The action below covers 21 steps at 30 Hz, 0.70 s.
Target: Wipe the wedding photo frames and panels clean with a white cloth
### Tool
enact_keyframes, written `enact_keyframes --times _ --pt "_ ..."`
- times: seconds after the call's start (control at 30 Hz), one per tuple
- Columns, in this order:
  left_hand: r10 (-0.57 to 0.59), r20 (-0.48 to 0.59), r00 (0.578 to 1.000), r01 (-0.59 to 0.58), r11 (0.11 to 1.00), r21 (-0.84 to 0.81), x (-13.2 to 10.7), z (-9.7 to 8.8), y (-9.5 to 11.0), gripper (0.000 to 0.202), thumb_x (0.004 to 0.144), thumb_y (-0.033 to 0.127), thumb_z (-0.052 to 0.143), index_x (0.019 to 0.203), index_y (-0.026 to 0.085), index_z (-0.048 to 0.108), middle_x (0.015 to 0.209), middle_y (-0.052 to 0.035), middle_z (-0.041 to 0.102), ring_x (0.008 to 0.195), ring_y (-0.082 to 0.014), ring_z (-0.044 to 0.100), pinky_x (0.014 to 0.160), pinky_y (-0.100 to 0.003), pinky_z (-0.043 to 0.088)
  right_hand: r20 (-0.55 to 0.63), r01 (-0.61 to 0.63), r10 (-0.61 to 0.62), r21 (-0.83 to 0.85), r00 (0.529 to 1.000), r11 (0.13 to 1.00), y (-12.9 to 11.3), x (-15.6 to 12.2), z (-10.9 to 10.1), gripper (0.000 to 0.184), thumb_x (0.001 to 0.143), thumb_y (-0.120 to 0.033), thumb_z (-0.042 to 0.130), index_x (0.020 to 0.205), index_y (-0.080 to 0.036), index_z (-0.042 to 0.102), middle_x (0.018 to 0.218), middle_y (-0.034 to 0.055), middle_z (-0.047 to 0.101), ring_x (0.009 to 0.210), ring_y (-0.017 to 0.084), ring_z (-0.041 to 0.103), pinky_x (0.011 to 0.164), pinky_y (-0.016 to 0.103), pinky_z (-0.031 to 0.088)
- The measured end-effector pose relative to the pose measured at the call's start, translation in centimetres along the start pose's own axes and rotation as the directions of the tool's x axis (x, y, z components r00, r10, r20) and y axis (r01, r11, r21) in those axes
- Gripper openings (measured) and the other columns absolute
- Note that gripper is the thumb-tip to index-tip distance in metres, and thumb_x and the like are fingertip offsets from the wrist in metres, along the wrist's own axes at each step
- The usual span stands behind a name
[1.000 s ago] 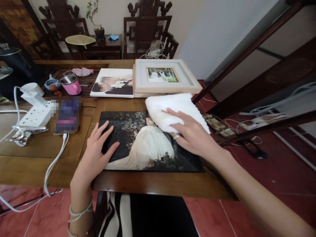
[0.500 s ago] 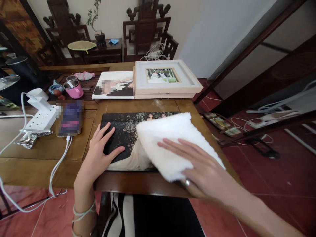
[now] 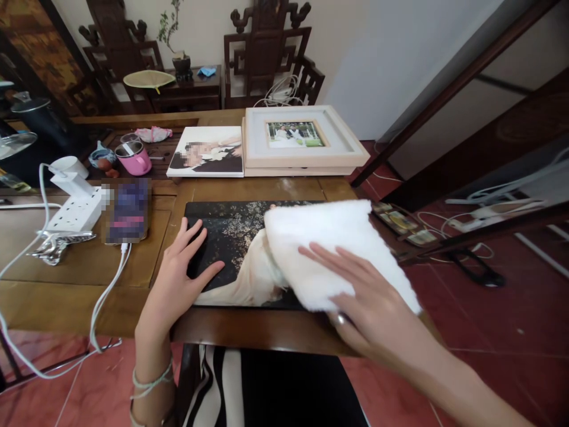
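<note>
A dark photo panel (image 3: 235,237) with a pale dress and white blossoms lies flat near the table's front edge. My left hand (image 3: 184,276) rests on its left end, fingers spread and holding nothing. Over the panel's right part is a fluffy white towel (image 3: 324,237), which hides that side of the picture. My right hand (image 3: 362,287) presses on the towel with long, nearly flat fingers and moves it along; some fingers tuck at its near edge. A ring shows on this hand.
Behind the panel stand a white photo canvas (image 3: 207,153) and a pale wooden picture frame (image 3: 306,157). To the left are a phone (image 3: 128,210) on a cable, a white power strip (image 3: 77,207) and a pink mug (image 3: 138,161). The wooden table (image 3: 222,188) ends at the right.
My right hand has slid the towel to the right across the panel, uncovering more of the pale dress. My left hand has stayed in place.
</note>
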State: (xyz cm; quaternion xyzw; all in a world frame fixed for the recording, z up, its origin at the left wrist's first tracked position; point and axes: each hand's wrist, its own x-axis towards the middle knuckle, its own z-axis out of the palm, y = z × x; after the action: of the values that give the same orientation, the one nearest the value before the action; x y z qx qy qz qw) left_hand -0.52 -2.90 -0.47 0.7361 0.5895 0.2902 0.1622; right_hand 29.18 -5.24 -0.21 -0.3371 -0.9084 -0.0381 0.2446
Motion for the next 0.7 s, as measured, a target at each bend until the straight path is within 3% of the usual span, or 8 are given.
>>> enact_keyframes --times 0.1,0.17,0.37,0.53,0.63,0.7 --pt "0.023 -0.006 1.0 -0.024 1.0 -0.015 0.0 0.0 -0.1 0.057 0.086 0.044 0.064 0.137 0.021 0.052 0.15 -0.0104 0.045 0.145 -0.0293 0.029 0.115 -0.05 0.031 0.005 0.011 -0.011 0.061 1.0 0.998 -2.6 -2.2 -0.8 0.027 0.075 0.0 0.047 0.055 -0.019 0.049 0.151 0.0179 0.04 0.137 0.038 0.038 0.099 0.062 0.044" --pt "0.028 -0.005 1.0 -0.028 0.999 -0.016 0.0 0.1 -0.3 0.057 0.086 0.045 0.064 0.137 0.021 0.053 0.15 -0.0106 0.045 0.144 -0.0297 0.03 0.115 -0.05 0.031 -0.001 0.003 -0.003 0.091 1.0 0.996 -2.8 -3.0 -0.8 0.028 0.075 0.001 0.046 0.054 -0.019 0.048 0.153 0.0148 0.037 0.137 0.038 0.038 0.098 0.064 0.043" --pt "0.038 0.002 0.999 -0.038 0.999 0.01 0.2 0.2 -0.5 0.059 0.086 0.048 0.063 0.136 0.019 0.054 0.148 -0.0116 0.047 0.144 -0.0299 0.032 0.115 -0.051 0.03 0.002 -0.071 0.071 0.047 0.997 0.996 2.5 -0.3 -0.3 0.023 0.081 -0.007 0.049 0.063 -0.02 0.056 0.136 0.0191 0.056 0.127 0.036 0.05 0.089 0.058 0.05" --pt "0.042 -0.004 0.999 -0.041 0.999 0.01 0.2 0.2 -0.6 0.059 0.086 0.048 0.063 0.136 0.017 0.054 0.148 -0.0118 0.047 0.144 -0.0292 0.032 0.116 -0.05 0.031 -0.006 -0.163 0.162 -0.059 0.987 0.985 6.8 2.9 1.1 0.018 0.086 -0.01 0.049 0.085 -0.016 0.066 0.135 0.0209 0.057 0.128 0.035 0.05 0.093 0.056 0.05" --pt "0.021 -0.001 1.0 -0.021 1.0 0.0 0.1 0.1 -0.6 0.058 0.087 0.047 0.063 0.136 0.018 0.054 0.148 -0.011 0.047 0.144 -0.0289 0.032 0.116 -0.049 0.031 0.0 -0.119 0.119 -0.077 0.993 0.99 6.8 2.9 1.7 0.02 0.084 -0.007 0.048 0.088 -0.015 0.066 0.136 0.021 0.057 0.133 0.035 0.046 0.1 0.059 0.045" --pt "0.014 -0.002 1.0 -0.014 1.0 -0.004 0.1 0.1 -0.6 0.057 0.087 0.046 0.063 0.136 0.019 0.054 0.148 -0.0103 0.047 0.144 -0.0284 0.032 0.117 -0.048 0.03 0.014 -0.076 0.077 -0.062 0.997 0.995 5.5 2.2 1.5 0.02 0.082 -0.004 0.047 0.077 -0.015 0.064 0.137 0.0214 0.055 0.135 0.036 0.041 0.105 0.061 0.04"
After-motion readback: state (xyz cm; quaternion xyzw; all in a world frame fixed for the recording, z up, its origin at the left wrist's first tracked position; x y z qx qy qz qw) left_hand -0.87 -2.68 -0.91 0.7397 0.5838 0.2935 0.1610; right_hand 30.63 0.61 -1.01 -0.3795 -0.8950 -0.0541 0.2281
